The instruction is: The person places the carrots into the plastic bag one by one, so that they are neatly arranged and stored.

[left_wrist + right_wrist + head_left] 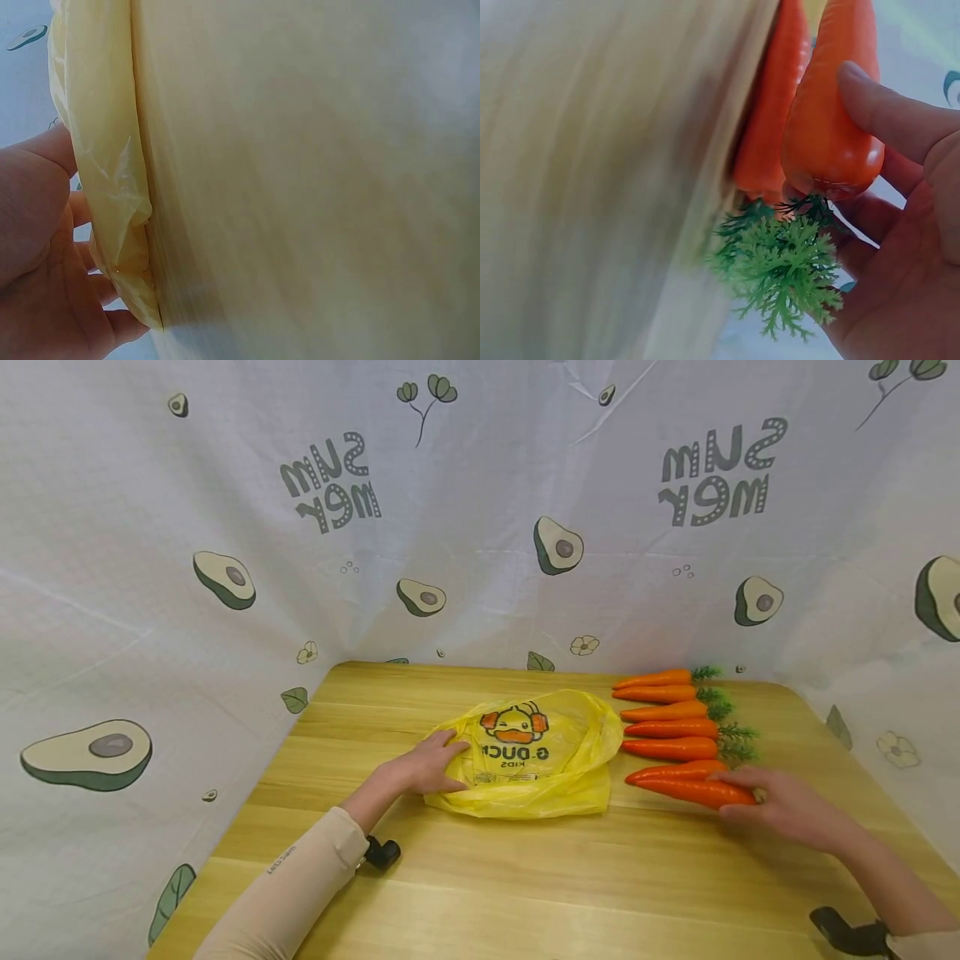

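A yellow plastic bag [577,752] with a printed duck lies flat on the table. My left hand [431,764] rests at its left edge, fingers spread and touching the plastic. In the left wrist view, the fingertips of that hand [52,262] are partly hidden behind the bag's crumpled edge [112,172]. Over on the right, my right hand [783,802] grips an orange carrot [693,791] near its thick leafy end, thumb on one side and fingers on the other. The held carrot [832,112] is beside another carrot [772,112], the nearest of the row.
Several more carrots [671,729] lie side by side right of the bag, tips left and green tops right. A light wooden table [525,885] carries everything. White cloth [480,510] with avocado prints stands behind and at both sides.
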The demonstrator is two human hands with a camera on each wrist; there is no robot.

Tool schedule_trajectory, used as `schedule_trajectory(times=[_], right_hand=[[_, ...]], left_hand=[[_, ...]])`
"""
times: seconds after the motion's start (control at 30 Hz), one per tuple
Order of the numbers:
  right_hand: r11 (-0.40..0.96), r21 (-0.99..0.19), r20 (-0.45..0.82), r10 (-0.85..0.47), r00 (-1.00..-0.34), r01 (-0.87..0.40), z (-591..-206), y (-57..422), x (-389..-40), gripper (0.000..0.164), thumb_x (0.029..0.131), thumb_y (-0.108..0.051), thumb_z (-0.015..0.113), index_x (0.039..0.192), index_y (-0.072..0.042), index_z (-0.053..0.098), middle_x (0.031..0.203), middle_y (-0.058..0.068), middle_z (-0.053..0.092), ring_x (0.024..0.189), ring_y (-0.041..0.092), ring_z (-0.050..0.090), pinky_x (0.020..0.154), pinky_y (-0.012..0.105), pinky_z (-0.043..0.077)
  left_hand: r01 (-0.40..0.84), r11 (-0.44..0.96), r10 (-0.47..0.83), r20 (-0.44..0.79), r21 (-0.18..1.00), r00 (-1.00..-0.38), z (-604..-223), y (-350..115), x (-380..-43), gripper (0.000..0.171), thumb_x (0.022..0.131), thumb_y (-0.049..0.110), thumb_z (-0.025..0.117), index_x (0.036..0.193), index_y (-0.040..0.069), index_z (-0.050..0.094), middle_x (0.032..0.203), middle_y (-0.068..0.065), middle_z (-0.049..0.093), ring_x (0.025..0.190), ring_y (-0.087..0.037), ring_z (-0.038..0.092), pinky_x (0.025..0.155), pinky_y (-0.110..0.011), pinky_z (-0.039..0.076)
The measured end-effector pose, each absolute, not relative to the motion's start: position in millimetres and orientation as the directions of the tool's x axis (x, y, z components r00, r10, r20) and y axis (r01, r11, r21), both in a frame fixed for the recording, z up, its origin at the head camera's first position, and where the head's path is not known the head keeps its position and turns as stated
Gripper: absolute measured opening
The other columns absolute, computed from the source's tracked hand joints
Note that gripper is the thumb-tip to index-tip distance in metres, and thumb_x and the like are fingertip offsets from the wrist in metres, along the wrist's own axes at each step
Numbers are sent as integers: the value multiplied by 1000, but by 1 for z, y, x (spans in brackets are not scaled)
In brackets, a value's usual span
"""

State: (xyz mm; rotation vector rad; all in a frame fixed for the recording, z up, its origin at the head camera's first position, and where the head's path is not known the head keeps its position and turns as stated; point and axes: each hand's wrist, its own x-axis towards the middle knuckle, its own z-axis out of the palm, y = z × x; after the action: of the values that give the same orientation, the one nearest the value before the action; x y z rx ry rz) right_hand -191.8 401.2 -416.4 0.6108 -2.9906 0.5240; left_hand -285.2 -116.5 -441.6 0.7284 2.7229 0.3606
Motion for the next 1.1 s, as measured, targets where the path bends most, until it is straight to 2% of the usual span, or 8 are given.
schedule_trajectory(times=[0.17,0.4,0.63,0.77,1.0,1.1], right_hand=[[863,-316,113,-379,-918,-395,-408,396,-196,52,85,-27,81,124,4,68,122,34,64,110,53,61,87,63,49],[857,-289,149,-400,-905,-426,-394,387,-201,50,84,-28,82,123,0,70,120,32,66,108,50,63,86,64,50],[845,-350,106,-393,-914,-404,-376,374,-207,55,88,-28,79,130,4,65,129,39,58,119,61,52,91,72,43],[858,-349,66,-378,-923,-376,-368,366,-211,57,89,-31,78,132,3,63,133,39,55,123,63,47,94,74,40],[857,-314,76,-406,-911,-408,-360,355,-223,55,87,-30,79,130,2,65,130,38,58,120,60,52,93,72,44],[855,-301,96,-414,-905,-423,-357,350,-228,55,86,-30,81,129,2,66,126,33,63,112,52,60,90,66,49]], left_hand=[[442,841,516,-219,312,-828,-441,-116,-285,75,94,46,69,156,17,38,166,-18,19,154,-37,19,122,-53,24],[448,836,524,-214,318,-825,-441,-117,-285,75,94,46,69,156,16,39,166,-19,19,153,-38,19,122,-54,24],[450,837,523,-212,312,-826,-442,-117,-285,75,94,46,68,156,16,38,166,-19,19,154,-38,19,123,-53,24],[445,840,519,-219,310,-826,-443,-116,-285,75,94,46,69,156,17,37,166,-18,18,154,-37,19,122,-53,24],[440,844,513,-222,308,-829,-443,-115,-284,76,94,46,69,156,17,38,167,-17,18,154,-37,19,122,-54,24],[441,845,512,-220,302,-830,-443,-116,-284,76,94,46,69,156,17,38,167,-17,18,154,-37,19,122,-54,24]])
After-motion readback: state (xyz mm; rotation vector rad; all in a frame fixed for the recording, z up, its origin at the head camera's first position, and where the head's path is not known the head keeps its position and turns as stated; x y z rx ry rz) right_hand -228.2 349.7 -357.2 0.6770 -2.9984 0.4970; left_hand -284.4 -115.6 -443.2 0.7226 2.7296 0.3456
